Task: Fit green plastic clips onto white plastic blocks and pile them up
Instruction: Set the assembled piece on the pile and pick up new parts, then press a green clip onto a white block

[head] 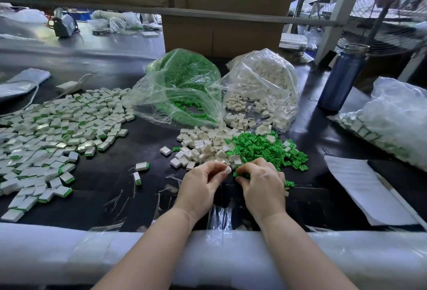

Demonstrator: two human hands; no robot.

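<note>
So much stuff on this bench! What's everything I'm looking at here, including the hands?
Finished white blocks with green clips: large pile, table left.
Loose white plastic blocks: small heap, centre.
Loose green plastic clips: heap, right of the blocks.
Clear bag of green clips: one, behind the heaps.
Clear bag of white blocks: one, beside it.
Dark blue bottle: one, right.
White paper sheet: one, right front.
Cardboard boxes: brown, back.
Left hand: pinches a white block.
Right hand: grips green clips.
</note>
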